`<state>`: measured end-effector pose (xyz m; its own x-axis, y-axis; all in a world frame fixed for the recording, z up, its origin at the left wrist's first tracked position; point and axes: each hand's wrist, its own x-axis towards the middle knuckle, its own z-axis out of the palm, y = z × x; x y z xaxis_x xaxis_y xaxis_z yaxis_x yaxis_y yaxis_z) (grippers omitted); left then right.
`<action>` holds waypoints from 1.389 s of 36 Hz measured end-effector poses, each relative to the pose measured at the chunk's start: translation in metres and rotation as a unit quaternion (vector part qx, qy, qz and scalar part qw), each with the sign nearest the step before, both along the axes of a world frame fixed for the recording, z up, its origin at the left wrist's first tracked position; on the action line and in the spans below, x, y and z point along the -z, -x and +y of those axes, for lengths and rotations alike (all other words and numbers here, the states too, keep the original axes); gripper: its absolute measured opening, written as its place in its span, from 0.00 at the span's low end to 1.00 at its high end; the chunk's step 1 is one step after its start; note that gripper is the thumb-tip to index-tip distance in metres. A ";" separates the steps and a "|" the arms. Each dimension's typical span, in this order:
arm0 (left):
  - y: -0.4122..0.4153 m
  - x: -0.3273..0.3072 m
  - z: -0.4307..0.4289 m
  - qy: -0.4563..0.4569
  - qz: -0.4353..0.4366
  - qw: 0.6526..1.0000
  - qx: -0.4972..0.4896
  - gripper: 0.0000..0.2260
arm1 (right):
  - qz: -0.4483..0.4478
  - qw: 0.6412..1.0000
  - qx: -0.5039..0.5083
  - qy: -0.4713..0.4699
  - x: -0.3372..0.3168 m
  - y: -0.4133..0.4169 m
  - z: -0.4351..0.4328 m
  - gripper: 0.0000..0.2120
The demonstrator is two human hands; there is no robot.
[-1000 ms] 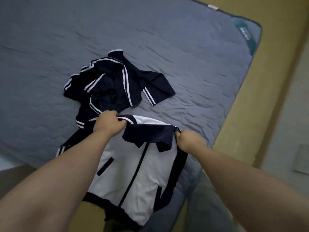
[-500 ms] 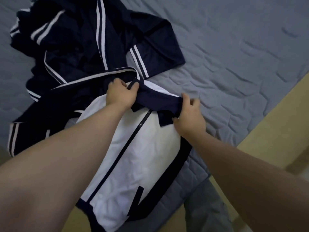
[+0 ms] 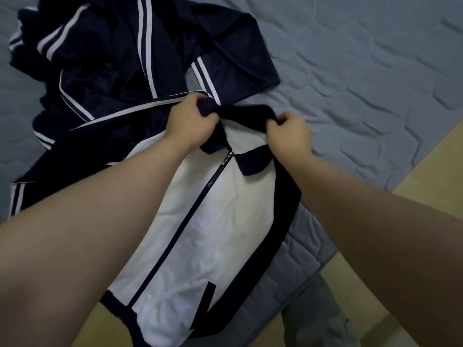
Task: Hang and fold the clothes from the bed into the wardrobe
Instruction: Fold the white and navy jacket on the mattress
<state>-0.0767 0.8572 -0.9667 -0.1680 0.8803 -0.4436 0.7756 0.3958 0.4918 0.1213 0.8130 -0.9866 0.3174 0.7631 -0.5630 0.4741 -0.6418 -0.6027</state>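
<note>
Head camera: the left hand (image 3: 190, 123) and right hand (image 3: 288, 132) each pinch the navy collar (image 3: 241, 112) of the white jacket (image 3: 220, 221). It looks light and limp, so gripping at the shoulders should stop it sagging.

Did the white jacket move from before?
Yes. The jacket slid further up the mattress, away from its edge; its collar now reaches the navy clothes.

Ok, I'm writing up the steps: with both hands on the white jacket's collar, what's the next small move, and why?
Probably lift the collar straight up, so the white jacket hangs free of the navy striped garment. The left hand and right hand grip the collar at either end, the zip is closed to the top, and the hem droops over the mattress edge.
</note>
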 end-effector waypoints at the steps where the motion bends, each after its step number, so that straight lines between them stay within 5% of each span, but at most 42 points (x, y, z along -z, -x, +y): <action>1: -0.008 -0.002 0.009 -0.005 -0.030 0.999 -0.040 0.17 | 0.038 0.998 0.046 0.017 0.000 -0.002 0.009 0.07; 5: -0.036 -0.013 0.045 0.053 -0.228 0.952 -0.199 0.13 | 0.273 0.923 0.257 0.083 -0.004 -0.012 0.038 0.06; 8: -0.051 -0.019 0.055 0.074 -0.353 0.900 -0.246 0.06 | 0.306 0.900 0.302 0.064 0.000 -0.020 0.042 0.05; 10: -0.056 -0.016 0.051 0.031 -0.316 0.918 -0.236 0.05 | 0.267 0.917 0.295 0.041 0.004 -0.027 0.034 0.04; 13: -0.057 -0.008 0.027 -0.041 -0.139 0.979 -0.145 0.04 | 0.162 0.953 0.253 0.046 0.015 -0.039 0.010 0.13; 15: -0.056 -0.003 0.001 -0.041 -0.046 0.994 -0.088 0.02 | 0.126 0.960 0.233 0.088 0.019 -0.044 -0.009 0.10; 20: -0.059 0.010 -0.059 0.043 0.010 0.998 -0.053 0.17 | 0.198 0.929 0.189 0.248 0.009 -0.042 -0.055 0.05; 26: -0.073 0.022 -0.071 0.073 -0.048 0.993 -0.077 0.34 | 0.274 0.885 0.102 0.363 -0.001 -0.052 -0.095 0.07; 33: -0.083 0.020 -0.044 0.097 -0.225 0.939 -0.242 0.21 | 0.426 0.846 0.024 0.320 0.004 -0.065 -0.119 0.22; 37: -0.081 0.022 -0.050 0.078 -0.228 0.945 -0.221 0.19 | 0.472 0.807 -0.063 0.350 -0.001 -0.066 -0.128 0.26; 43: -0.069 0.008 -0.092 -0.013 -0.097 0.991 -0.093 0.09 | 0.304 0.851 -0.175 0.391 -0.012 -0.054 -0.132 0.19; 47: -0.052 -0.006 -0.148 0.050 -0.105 0.993 -0.034 0.06 | 0.183 0.889 -0.192 0.373 -0.024 -0.047 -0.125 0.19; 50: -0.040 -0.014 -0.201 0.112 -0.099 0.988 0.029 0.15 | 0.138 0.920 -0.161 0.330 -0.033 -0.041 -0.124 0.19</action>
<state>-0.0369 0.6564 -0.9524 -0.0103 0.7615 -0.6481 0.6977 0.4698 0.5408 0.1623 0.6889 -0.9540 -0.0896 0.2560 -0.9625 0.5915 -0.7638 -0.2582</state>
